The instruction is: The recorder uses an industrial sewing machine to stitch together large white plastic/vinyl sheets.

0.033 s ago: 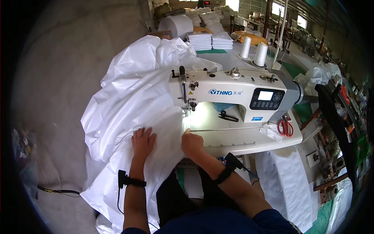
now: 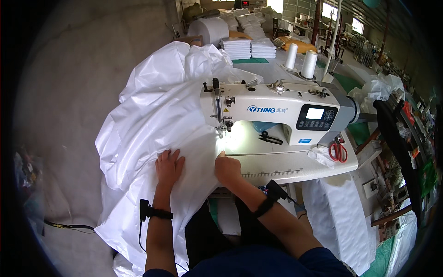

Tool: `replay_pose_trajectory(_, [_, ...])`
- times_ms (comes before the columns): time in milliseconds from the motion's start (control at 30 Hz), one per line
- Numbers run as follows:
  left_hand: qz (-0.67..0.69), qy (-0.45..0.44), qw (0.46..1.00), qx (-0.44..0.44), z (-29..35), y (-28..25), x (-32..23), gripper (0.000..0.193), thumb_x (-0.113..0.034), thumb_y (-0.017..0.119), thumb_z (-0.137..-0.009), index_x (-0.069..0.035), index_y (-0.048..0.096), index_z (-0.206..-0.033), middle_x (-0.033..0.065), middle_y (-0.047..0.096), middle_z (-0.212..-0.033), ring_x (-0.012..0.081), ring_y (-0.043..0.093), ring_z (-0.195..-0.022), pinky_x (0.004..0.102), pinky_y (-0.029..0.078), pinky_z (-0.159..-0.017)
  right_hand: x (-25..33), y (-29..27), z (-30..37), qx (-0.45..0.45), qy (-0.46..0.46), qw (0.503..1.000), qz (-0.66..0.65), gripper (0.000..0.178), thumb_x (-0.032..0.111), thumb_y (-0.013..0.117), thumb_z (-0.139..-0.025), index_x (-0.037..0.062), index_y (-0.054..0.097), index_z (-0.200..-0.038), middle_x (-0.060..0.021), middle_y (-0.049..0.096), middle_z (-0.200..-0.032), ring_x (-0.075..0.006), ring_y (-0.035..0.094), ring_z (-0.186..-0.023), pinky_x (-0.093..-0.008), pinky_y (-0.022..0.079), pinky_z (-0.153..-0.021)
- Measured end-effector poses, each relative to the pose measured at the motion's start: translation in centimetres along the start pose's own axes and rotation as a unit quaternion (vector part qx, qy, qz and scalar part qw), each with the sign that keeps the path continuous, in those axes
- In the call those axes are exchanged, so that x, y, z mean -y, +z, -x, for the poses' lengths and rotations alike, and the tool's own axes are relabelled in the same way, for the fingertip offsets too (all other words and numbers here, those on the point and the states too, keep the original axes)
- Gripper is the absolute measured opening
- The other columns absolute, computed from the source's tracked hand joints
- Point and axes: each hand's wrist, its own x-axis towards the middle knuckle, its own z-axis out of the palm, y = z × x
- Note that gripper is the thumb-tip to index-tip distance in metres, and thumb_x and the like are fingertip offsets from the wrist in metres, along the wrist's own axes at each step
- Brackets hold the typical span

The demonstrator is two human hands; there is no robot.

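Note:
A big, creased white sheet (image 2: 152, 120), woven plastic or cloth, drapes over the left of a white sewing machine (image 2: 267, 108) and hangs down in front. My left hand (image 2: 170, 167) lies flat on it with the fingers a little apart. Just in front of the lit presser foot (image 2: 222, 130), my right hand (image 2: 227, 169) is closed, pinching the sheet's right edge. The sheet runs under the needle area, where glare hides the detail. Both of my wrists wear black straps with small devices.
On the machine bed lie black thread snips (image 2: 270, 138) and red-handled scissors (image 2: 338, 152), beside a crumpled white scrap (image 2: 321, 156). Two white thread cones (image 2: 308, 64) stand behind the machine. Folded white stacks (image 2: 236, 48) sit farther back. More white material (image 2: 339, 221) hangs at the right.

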Motion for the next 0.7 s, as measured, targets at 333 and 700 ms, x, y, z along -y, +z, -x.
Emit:
replay_pose_trajectory(333, [0.006, -0.017, 1.0, 0.007, -6.4, 2.7, 1.2, 0.039, -0.038, 0.055, -0.084, -0.017, 0.062, -0.116, 0.0149, 0.051, -0.12, 0.0326, 0.044, -0.114, 0.0467, 0.034, -0.096, -0.3, 0.6, -4.2, -0.027, 0.019, 0.999, 0.001, 0.046, 0.01, 0.052, -0.08, -0.0089, 0.048, -0.121, -0.0084, 0.067, -0.073, -0.0213, 0.067, -0.067, -0.0316, 0.052, -0.056])
replay_pose_trajectory(700, [-0.011, -0.024, 1.0, 0.015, -7.8, 4.1, 2.4, 0.042, -0.042, 0.054, -0.084, -0.019, 0.061, -0.118, 0.0131, 0.05, -0.122, 0.0316, 0.042, -0.115, 0.0464, 0.033, -0.097, -1.3, 1.3, -3.3, -0.037, 0.018, 0.999, -0.011, 0.036, 0.009, 0.049, -0.082, -0.0013, 0.053, -0.116, -0.0095, 0.067, -0.08, -0.0235, 0.067, -0.071, -0.0333, 0.052, -0.058])
